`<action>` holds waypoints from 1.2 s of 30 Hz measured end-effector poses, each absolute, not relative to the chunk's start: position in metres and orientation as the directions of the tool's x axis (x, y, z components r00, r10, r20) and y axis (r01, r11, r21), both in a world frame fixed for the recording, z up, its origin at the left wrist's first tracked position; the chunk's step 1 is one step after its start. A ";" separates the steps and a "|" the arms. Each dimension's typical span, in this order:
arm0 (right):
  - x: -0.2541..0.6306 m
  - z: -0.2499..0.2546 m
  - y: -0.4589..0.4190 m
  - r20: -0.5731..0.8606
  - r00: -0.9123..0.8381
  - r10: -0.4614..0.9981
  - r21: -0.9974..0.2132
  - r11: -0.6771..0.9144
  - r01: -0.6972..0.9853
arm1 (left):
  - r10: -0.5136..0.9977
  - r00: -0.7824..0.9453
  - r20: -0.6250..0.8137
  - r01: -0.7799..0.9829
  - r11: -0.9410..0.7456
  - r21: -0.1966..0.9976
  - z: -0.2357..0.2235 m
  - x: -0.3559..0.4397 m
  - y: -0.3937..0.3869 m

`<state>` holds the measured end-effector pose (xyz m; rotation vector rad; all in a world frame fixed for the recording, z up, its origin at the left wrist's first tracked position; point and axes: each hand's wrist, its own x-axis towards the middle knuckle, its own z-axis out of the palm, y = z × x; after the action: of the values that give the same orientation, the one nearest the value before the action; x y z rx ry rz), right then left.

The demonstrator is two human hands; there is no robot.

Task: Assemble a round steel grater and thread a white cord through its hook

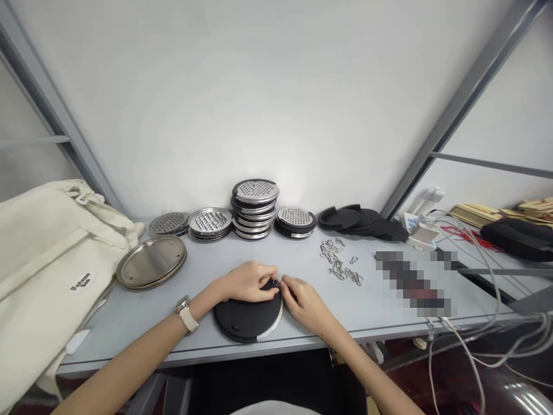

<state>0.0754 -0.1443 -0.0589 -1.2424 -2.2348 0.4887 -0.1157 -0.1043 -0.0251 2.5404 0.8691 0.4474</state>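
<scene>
A round grater in a black cover [246, 320] lies near the table's front edge, with a strip of its metal rim showing at the right. Across its top rests my left hand [248, 282], thumb and forefinger closed at the upper right edge of the cover. My right hand [305, 302] meets it there, its fingertips pinched around a small dark or metallic bit too tiny to make out. To the right lies a loose heap of small metal clips [339, 262].
Behind stand stacks of metal grater discs [254, 210], some in black covers. Round metal plates [151, 262] lie left, beside a cream bag [56, 276]. Black covers [363, 222], a white charger [423, 233], and cables [464, 357] are at the right. Shelf posts flank the table.
</scene>
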 end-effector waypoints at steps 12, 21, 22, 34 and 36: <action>0.075 -0.061 -0.144 0.290 -0.430 0.855 -0.526 0.518 0.674 | 0.645 0.747 0.163 0.485 -0.695 0.530 -0.024 -0.115 -0.104; 0.075 -0.060 -0.147 0.287 -0.431 0.856 -0.531 0.516 0.672 | 0.654 0.737 0.170 0.479 -0.683 0.551 -0.023 -0.115 -0.105; 0.075 -0.061 -0.146 0.282 -0.434 0.855 -0.529 0.516 0.674 | 0.651 0.740 0.169 0.476 -0.685 0.552 -0.024 -0.115 -0.105; 0.074 -0.064 -0.144 0.297 -0.427 0.854 -0.489 0.521 0.700 | 0.653 0.736 0.177 0.476 -0.686 0.550 -0.025 -0.115 -0.105; 0.074 -0.064 -0.144 0.290 -0.419 0.860 -0.500 0.509 0.701 | 0.657 0.733 0.174 0.483 -0.683 0.548 -0.024 -0.115 -0.105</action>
<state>0.0743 -0.1438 -0.0640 -1.2750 -2.2416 0.4128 -0.1152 -0.1049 -0.0244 2.4605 0.8671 0.4971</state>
